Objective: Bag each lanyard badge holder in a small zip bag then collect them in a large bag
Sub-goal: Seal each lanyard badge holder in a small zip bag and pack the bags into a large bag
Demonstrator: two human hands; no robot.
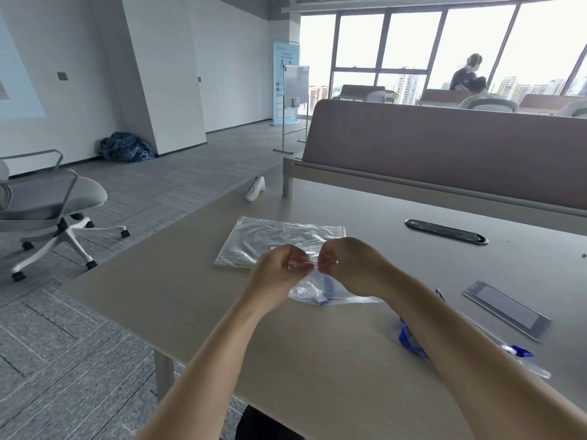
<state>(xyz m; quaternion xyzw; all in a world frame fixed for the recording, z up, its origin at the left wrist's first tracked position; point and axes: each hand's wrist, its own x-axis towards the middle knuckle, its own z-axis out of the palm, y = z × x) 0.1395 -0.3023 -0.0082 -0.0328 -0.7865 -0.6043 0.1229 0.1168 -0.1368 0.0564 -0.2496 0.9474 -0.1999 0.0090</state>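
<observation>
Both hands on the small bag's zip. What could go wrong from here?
1. The left hand and right hand pinch the small zip bag at its top; the blue lanyard inside could catch in the seal.
2. The right forearm passes over a loose lanyard and might drag it.

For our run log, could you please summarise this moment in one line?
left hand and right hand pinch small zip bag top | inside: blue lanyard | large bag: flat on table
</observation>
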